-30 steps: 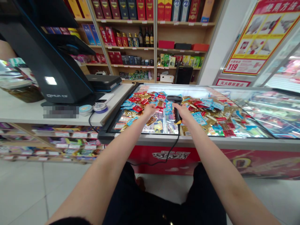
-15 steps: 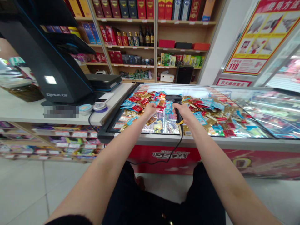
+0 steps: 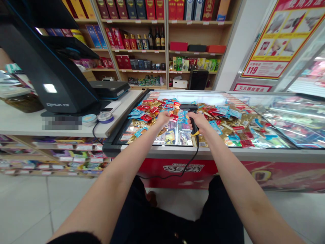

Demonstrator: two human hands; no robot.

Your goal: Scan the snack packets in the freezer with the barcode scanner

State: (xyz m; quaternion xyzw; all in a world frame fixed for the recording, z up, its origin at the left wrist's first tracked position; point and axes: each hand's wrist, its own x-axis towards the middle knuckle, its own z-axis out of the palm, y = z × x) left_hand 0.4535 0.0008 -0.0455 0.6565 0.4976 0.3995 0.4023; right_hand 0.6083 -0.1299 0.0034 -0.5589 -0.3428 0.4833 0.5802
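Observation:
My right hand (image 3: 198,122) is wrapped round the handle of a black barcode scanner (image 3: 189,107), whose head points left. Its cable (image 3: 195,154) hangs down over the front of the chest freezer. Pinched in my left hand (image 3: 164,118) is a small red and gold snack packet (image 3: 174,114), held just left of the scanner's head. Below both hands, on the freezer's glass top, lie many loose packets in two piles: a left pile (image 3: 146,112) and a right pile (image 3: 236,123), coloured gold, red and blue.
A dark checkout terminal (image 3: 68,81) stands on the white counter (image 3: 20,123) to the left, with two small round tubs (image 3: 105,117) near its base. The chest freezer (image 3: 215,154) spans the front. Shelves of boxes and bottles (image 3: 157,39) rise behind it.
The packet in my left hand has tilted to lie flatter, and the bright scanner light on it has faded. The scanner stays almost in place; the whole view has shifted slightly.

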